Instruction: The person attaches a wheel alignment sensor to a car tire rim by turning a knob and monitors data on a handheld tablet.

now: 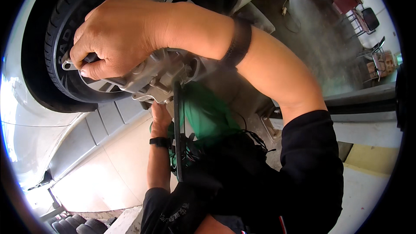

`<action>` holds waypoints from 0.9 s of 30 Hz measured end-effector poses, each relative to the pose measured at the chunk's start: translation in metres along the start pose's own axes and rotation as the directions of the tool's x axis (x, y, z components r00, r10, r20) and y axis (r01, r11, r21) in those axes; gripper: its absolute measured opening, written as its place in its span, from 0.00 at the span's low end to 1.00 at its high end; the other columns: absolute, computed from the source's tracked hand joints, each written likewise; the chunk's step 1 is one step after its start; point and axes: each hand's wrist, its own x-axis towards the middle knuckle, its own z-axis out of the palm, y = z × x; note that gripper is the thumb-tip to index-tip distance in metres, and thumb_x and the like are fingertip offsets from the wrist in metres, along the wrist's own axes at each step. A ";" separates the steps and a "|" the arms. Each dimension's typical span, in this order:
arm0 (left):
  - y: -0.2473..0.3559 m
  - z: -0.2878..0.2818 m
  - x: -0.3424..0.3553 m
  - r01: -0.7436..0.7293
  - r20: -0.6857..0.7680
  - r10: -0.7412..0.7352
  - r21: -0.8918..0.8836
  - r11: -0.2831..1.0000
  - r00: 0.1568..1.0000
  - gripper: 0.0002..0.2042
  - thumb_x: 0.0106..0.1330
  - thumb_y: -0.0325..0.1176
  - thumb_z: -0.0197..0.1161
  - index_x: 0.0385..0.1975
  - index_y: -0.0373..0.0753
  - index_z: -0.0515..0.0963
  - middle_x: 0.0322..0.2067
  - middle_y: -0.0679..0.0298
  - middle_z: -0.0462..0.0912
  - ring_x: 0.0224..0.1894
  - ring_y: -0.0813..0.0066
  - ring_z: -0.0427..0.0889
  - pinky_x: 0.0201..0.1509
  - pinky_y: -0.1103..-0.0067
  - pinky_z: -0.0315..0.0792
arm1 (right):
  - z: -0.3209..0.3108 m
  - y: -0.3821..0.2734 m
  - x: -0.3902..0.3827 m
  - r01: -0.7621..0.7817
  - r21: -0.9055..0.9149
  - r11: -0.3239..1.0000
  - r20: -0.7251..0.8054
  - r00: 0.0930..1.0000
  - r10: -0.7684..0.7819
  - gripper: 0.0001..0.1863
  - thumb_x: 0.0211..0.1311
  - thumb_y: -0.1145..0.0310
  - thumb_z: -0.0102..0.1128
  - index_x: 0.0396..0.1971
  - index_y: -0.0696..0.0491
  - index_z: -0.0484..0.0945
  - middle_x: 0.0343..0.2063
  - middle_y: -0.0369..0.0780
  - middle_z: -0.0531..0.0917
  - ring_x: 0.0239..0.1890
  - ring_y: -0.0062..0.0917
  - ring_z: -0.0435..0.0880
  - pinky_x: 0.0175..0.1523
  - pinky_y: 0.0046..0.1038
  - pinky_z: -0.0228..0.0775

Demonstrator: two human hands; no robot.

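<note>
Head view shows us the grey metal clamp (162, 77) in front of the wheel (71, 89), by its lower right edge, below and right of our right hand (89, 63), whose fingers curl round a dark knob (91, 57); a long dark bar (177, 125) runs from the clamp toward our body, and our left hand (159, 113), at its lower edge, is partly hidden, its grip unclear

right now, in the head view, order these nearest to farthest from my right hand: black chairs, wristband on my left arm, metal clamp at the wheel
1. metal clamp: under the right hand, touching its fingers
2. wristband: lower down, on the left arm
3. black chairs: upper right, far across the room
</note>
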 end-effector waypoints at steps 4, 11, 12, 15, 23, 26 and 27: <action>0.026 0.058 -0.030 0.136 -0.054 -0.141 -0.095 0.986 0.989 0.23 0.80 0.45 0.50 0.67 0.37 0.73 0.59 0.60 0.81 0.57 0.64 0.82 0.60 0.68 0.79 | 0.020 0.014 -0.014 0.096 0.038 0.995 -0.361 0.930 -0.076 0.23 0.68 0.46 0.60 0.50 0.47 0.87 0.55 0.39 0.87 0.60 0.38 0.82 0.62 0.40 0.75; 0.014 0.043 -0.018 0.148 -0.081 -0.148 -0.007 0.989 0.986 0.27 0.79 0.50 0.52 0.67 0.36 0.73 0.58 0.59 0.82 0.59 0.64 0.81 0.61 0.68 0.76 | 0.057 -0.003 -0.121 -0.122 0.432 0.893 -0.645 0.650 0.401 0.28 0.71 0.56 0.59 0.64 0.56 0.73 0.61 0.44 0.81 0.65 0.35 0.77 0.69 0.37 0.66; 0.015 0.044 -0.018 0.153 -0.079 -0.152 0.005 0.988 0.985 0.27 0.79 0.50 0.51 0.67 0.36 0.73 0.58 0.59 0.82 0.59 0.64 0.81 0.61 0.68 0.76 | 0.065 -0.004 -0.129 -0.141 0.479 0.867 -0.662 0.591 0.462 0.28 0.71 0.56 0.58 0.65 0.57 0.71 0.62 0.45 0.80 0.66 0.36 0.76 0.70 0.37 0.65; 0.016 0.044 -0.019 0.154 -0.066 -0.152 0.023 0.988 0.986 0.26 0.79 0.50 0.51 0.67 0.36 0.73 0.58 0.59 0.82 0.59 0.64 0.80 0.61 0.68 0.76 | 0.099 0.012 -0.115 -0.151 0.280 0.948 -0.788 0.528 0.317 0.29 0.71 0.55 0.59 0.65 0.56 0.71 0.65 0.47 0.75 0.67 0.38 0.75 0.70 0.37 0.67; 0.017 0.038 -0.034 0.140 -0.076 -0.136 0.049 0.989 0.988 0.26 0.79 0.50 0.50 0.66 0.36 0.73 0.57 0.59 0.82 0.59 0.63 0.79 0.62 0.68 0.74 | 0.083 0.014 -0.120 -0.033 0.414 0.910 -0.767 0.525 0.368 0.26 0.77 0.52 0.53 0.61 0.58 0.71 0.64 0.46 0.78 0.64 0.29 0.77 0.61 0.28 0.73; 0.016 0.042 -0.028 0.146 -0.067 -0.143 0.056 0.988 0.988 0.26 0.79 0.50 0.50 0.66 0.36 0.73 0.57 0.59 0.82 0.59 0.63 0.79 0.63 0.68 0.73 | 0.097 -0.002 -0.113 -0.064 0.502 0.862 -0.700 0.556 0.449 0.24 0.77 0.56 0.54 0.61 0.59 0.71 0.63 0.46 0.77 0.63 0.30 0.78 0.65 0.30 0.71; 0.017 0.044 -0.029 0.144 -0.067 -0.140 0.057 0.988 0.988 0.26 0.79 0.50 0.50 0.66 0.36 0.73 0.57 0.59 0.82 0.60 0.63 0.79 0.63 0.68 0.73 | 0.105 -0.004 -0.108 -0.086 0.486 0.870 -0.675 0.595 0.436 0.23 0.77 0.57 0.55 0.61 0.59 0.71 0.63 0.46 0.77 0.63 0.30 0.78 0.66 0.31 0.70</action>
